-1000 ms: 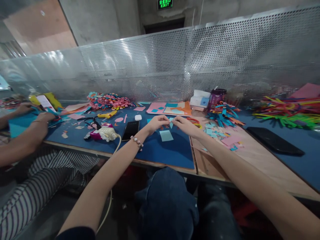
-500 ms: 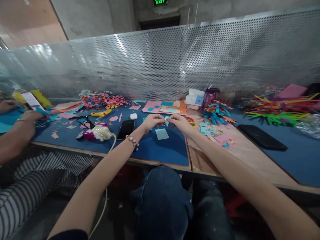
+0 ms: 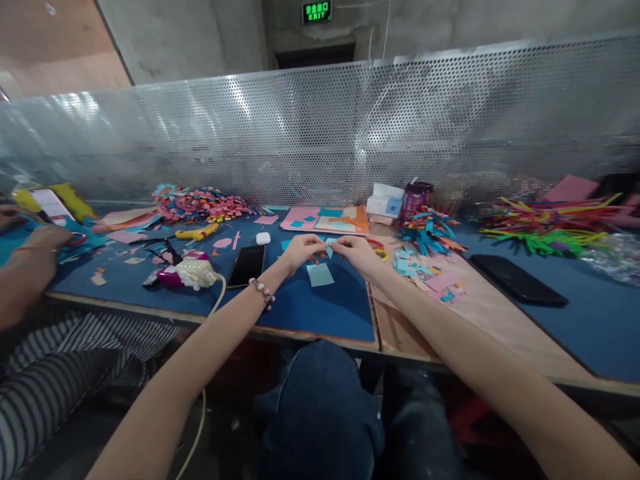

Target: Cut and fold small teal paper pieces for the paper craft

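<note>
Small light-blue paper scrap [image 3: 329,249] is spanning left-to-right between left hand [image 3: 299,251] and right hand [image 3: 358,254]; fingertips of each are pinching one end.

Both bare forearms stretched forward, converging toward centre. Left hand [image 3: 301,249] and right hand [image 3: 358,253] nearly meet, knuckles up, palms down. Fingers of each curled inward, thumb and forefinger tips pinched closed. The two pinches face each other, close together. Wrists low and roughly level, both straight.
</note>
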Demonstrator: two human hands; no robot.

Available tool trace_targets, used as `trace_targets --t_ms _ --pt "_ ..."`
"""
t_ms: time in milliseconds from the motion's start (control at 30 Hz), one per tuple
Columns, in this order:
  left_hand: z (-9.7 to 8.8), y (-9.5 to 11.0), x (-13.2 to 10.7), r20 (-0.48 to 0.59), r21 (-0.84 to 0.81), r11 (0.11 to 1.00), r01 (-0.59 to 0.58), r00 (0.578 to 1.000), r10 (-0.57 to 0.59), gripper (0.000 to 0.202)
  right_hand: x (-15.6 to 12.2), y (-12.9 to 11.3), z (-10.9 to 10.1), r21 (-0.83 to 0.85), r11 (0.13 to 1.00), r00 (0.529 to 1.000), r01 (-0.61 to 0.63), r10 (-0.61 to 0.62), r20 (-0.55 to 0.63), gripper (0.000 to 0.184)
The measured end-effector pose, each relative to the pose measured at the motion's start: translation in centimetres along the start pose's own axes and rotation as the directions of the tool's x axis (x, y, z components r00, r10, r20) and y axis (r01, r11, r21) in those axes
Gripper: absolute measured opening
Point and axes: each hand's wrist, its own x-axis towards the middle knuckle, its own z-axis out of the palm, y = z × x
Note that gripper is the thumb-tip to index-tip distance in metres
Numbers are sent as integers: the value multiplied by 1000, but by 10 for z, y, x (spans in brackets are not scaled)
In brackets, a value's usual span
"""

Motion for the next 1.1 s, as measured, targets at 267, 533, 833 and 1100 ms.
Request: trace_targets --t_ms 267,533,833,1100 --pt "-2 2 0 53 54 998 27 998 -30 24 1 -7 -7 -219 974 999 53 -53 6 29" --pt "1 7 -3 108 -75 993 91 991 -82 21 -1 -18 -12 -373 912 984 173 -144 105 24" --pt "-7 6 -2 82 -27 997 74 994 -71 26 -2 -16 -14 -461 757 876 463 -471 106 17" --pt "-8 8 -3 63 -54 993 105 993 -101 24 -3 -13 -11 -391 699 797 599 -567 208 13"
